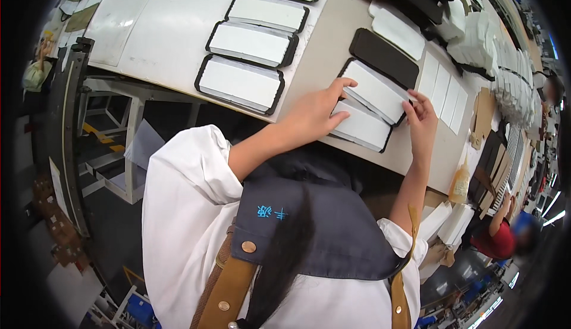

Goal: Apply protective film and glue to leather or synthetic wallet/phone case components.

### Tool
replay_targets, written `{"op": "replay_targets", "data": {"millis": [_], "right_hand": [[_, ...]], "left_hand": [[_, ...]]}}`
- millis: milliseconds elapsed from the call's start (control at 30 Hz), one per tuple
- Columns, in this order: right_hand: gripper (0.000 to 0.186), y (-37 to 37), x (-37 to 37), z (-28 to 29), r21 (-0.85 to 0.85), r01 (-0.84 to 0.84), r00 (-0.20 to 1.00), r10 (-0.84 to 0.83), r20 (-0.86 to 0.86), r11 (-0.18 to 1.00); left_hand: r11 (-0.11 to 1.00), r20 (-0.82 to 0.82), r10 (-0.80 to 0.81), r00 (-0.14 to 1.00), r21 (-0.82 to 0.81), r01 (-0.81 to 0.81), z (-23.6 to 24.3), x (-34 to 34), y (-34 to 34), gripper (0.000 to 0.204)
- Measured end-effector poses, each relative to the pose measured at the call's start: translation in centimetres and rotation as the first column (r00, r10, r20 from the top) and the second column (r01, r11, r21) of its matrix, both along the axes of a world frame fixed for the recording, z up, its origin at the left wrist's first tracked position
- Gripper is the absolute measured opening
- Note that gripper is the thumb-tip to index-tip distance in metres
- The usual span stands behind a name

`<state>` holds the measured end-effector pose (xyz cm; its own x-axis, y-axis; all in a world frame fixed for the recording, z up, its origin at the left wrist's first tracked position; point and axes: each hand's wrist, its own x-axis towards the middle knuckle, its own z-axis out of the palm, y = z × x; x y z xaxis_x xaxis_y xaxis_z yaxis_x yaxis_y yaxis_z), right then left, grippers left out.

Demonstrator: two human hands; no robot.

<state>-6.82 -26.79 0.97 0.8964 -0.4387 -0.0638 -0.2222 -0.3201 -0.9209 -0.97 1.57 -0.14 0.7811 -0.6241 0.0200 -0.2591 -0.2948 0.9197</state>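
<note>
Two white panels with black borders are seen in the head view lying at the near edge of a beige worktable (324, 49), between the person's hands. The upper panel (376, 91) is set slantwise just beyond the lower panel (364, 125); whether their neighbouring edges merely meet or overlap cannot be told.

The left hand (312, 112) is held partly open at the left ends of both, its thumb and forefinger spread well apart: the forefinger is laid at the upper panel's left end, the thumb over the lower one. The right hand (421, 118) is held with its fingers bent, thumb and fingertips brought to the upper panel's right end; whether the edge is pinched cannot be told.

A black rounded panel (383, 58) is placed just beyond, with a white rounded sheet (399, 31) farther off. Four similar bordered panels (241, 84) are ranged to the left in a row leading away from the person. To the right, white strips (441, 91) are laid side by side, and white pieces (502, 49) are stacked beyond them. A yellowish bottle (460, 185) is seen upright near the right forearm.
</note>
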Motion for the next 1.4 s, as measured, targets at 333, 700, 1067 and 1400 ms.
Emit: {"op": "replay_targets", "data": {"millis": [333,700,1067,1400], "right_hand": [[0.014,-0.5,1.8,4.2,0.168,0.072,0.957,-0.116,0.268,0.983],[0.019,6.7,17.9,2.4,0.412,-0.257,0.937,0.121,0.327,0.874],[0.018,11.7,28.0,-2.0,0.285,-0.343,0.927,0.273,0.257,0.895],[0.042,11.3,28.3,-4.6,-0.452,-0.198,0.87,0.368,0.327,0.87]], "left_hand": [[0.864,-0.183,0.358,0.916,-0.308,-0.399,3.7,6.4,11.9,0.032],[0.851,0.032,0.519,0.854,-0.118,-0.512,-3.4,20.7,15.6,0.036],[0.715,0.245,0.686,0.685,-0.047,-0.698,-2.2,16.9,18.3,0.048],[0.632,0.177,0.775,0.607,-0.191,-0.751,-0.8,10.1,19.1,0.032]]}}
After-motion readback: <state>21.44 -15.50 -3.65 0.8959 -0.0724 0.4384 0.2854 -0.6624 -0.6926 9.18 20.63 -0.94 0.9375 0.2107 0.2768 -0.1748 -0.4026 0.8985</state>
